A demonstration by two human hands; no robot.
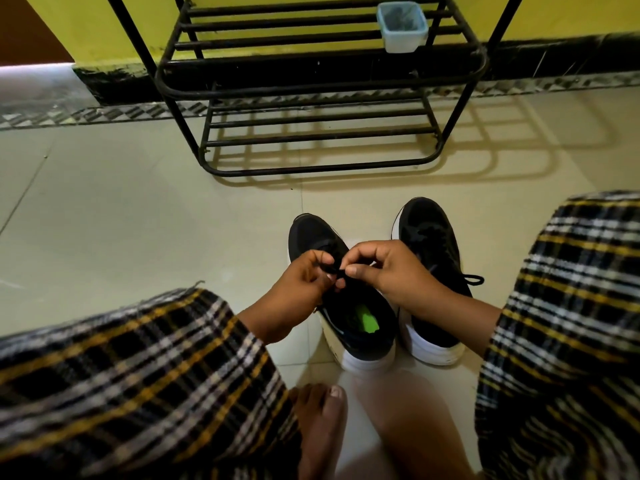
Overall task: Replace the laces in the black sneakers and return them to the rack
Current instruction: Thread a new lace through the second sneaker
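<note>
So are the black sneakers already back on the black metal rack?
No: both black sneakers stand on the pale tiled floor in front of the black metal rack, the hands working a lace over one.

Rack (322, 84) black metal bars; floor (104, 209) glossy tile; sneakers (311, 237) matt black cloth

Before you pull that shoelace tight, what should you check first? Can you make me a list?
1. Both hands hold the black lace: ok, left hand and right hand pinch it.
2. Left sneaker stands flat on the floor: ok.
3. Lace threaded through every eyelet: cannot tell, hands cover them.
4. Right sneaker laced: ok, lace end shows at its side.
5. Rack has room: ok, only a small tub on it.
</note>
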